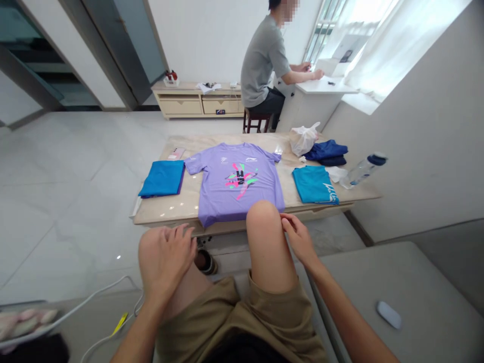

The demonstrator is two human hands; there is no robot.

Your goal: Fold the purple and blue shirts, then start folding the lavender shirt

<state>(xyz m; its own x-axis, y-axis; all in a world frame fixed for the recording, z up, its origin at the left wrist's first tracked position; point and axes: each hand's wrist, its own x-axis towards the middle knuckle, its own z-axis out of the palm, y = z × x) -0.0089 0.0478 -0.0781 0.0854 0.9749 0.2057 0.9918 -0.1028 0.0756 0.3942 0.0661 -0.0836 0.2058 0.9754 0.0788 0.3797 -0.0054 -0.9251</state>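
Note:
A lilac T-shirt (215, 184) with a pink, green and black print lies spread flat on the low table (166, 214), its bottom hem hanging over the near edge. My left hand (177, 249) rests on my left knee with fingers stretched out, holding nothing. Beside my right knee is my right hand (298, 237), its fingers loosely bent and parted near the shirt's lower right corner. I see nothing held in it. Left of the shirt sits a folded blue garment (162, 178) over a purple one; to the right, a folded teal garment (312, 184) with white lettering.
A white plastic bag (303, 138), dark blue clothing (327, 151) and a clear bottle (365, 171) stand at the table's right end. Beyond, a person (262, 60) sits at a white desk (321, 88). A white cable (94, 292) runs along the sofa on my left.

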